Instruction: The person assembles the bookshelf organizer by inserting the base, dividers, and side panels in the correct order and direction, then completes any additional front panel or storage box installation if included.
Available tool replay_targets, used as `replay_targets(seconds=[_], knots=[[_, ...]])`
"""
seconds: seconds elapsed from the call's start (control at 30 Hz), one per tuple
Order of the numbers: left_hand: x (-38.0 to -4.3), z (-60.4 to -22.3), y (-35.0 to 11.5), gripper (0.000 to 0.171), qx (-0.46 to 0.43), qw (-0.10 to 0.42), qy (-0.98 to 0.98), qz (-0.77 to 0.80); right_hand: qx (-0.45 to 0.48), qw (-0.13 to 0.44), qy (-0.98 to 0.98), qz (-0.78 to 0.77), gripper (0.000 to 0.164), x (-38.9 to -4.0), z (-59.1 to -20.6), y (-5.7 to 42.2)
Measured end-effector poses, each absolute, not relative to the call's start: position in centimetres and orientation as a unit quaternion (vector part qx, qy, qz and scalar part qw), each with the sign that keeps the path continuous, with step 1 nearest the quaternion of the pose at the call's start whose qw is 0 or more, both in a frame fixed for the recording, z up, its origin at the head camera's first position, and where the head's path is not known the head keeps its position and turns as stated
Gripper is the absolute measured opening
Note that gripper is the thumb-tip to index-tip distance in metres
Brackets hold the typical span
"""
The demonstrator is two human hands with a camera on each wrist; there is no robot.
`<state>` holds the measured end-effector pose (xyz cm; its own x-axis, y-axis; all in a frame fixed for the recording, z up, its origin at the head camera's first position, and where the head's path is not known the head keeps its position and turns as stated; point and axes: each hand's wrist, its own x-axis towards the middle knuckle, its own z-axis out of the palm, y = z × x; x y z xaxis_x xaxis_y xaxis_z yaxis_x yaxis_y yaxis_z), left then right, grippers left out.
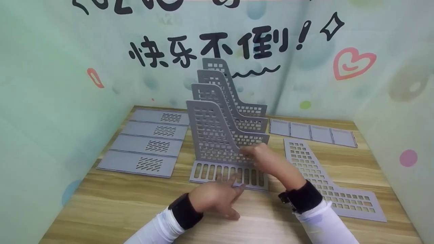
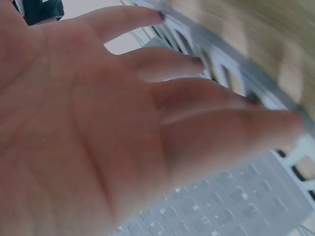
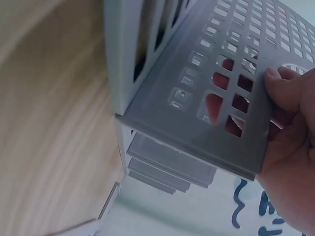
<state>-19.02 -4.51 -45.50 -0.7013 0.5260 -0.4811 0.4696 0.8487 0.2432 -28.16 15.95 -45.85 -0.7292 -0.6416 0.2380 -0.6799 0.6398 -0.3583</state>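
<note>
Pinching the front divider [image 1: 211,134] by its edge with the right hand [image 1: 268,158], thumb on one face and fingers round the other. Got that divider standing upright along the back of the slotted base strip [image 1: 193,174], in front of three matching dividers [image 1: 206,87]. Holding nothing with the left hand [image 1: 215,198], just stretching straight fingers over the strip, can't tell if touching. Plus a loose perforated panel [image 1: 321,180] flat on the table [image 1: 73,213] off right.

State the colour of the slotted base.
The slotted base is pale grey, clearest in the head view.
</note>
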Motion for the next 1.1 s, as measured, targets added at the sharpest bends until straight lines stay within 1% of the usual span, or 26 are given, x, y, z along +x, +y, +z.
replay_targets(seconds=[0.17,0.27,0.33,0.4,0.5,0.53,0.7,0.77,0.97,1.03,1.1], knots=[[-19.6,-46.0,-4.8,0.096,0.278,0.273,0.919,0.068,0.329,0.047,-0.921,0.202,0.043,-28.7,-45.9,17.0],[-19.8,-46.2,-4.9,0.094,0.286,0.268,0.917,0.075,0.327,0.058,-0.924,0.192,0.038,-29.0,-45.8,17.5],[-19.9,-46.3,-4.9,0.092,0.291,0.264,0.917,0.074,0.329,0.048,-0.924,0.189,0.035,-29.0,-45.4,17.9],[-20.0,-46.4,-4.9,0.092,0.289,0.262,0.918,0.073,0.321,0.018,-0.927,0.191,0.037,-28.9,-44.7,18.5],[-20.1,-46.4,-4.9,0.091,0.286,0.264,0.918,0.07,0.293,-0.037,-0.935,0.198,0.052,-28.7,-43.2,20.0],[-20.1,-46.4,-4.9,0.092,0.284,0.265,0.919,0.07,0.282,-0.052,-0.936,0.204,0.055,-28.7,-42.6,20.6],[-20.1,-46.3,-4.7,0.091,0.275,0.271,0.92,0.068,0.232,-0.074,-0.947,0.208,0.058,-28.9,-40.9,24.5],[-20.1,-46.2,-4.6,0.09,0.273,0.271,0.921,0.068,0.202,-0.088,-0.955,0.2,0.061,-29.2,-40.9,26.1],[-20.0,-46.3,-4.5,0.089,0.267,0.274,0.922,0.067,0.083,-0.191,-0.962,0.175,0.08,-30.2,-42.3,30.3],[-20.0,-46.3,-4.5,0.088,0.266,0.273,0.922,0.066,0.052,-0.219,-0.956,0.187,0.086,-30.4,-42.8,31.1],[-20.0,-46.3,-4.4,0.088,0.267,0.27,0.923,0.064,0.026,-0.237,-0.949,0.205,0.096,-30.6,-43.2,31.8]])
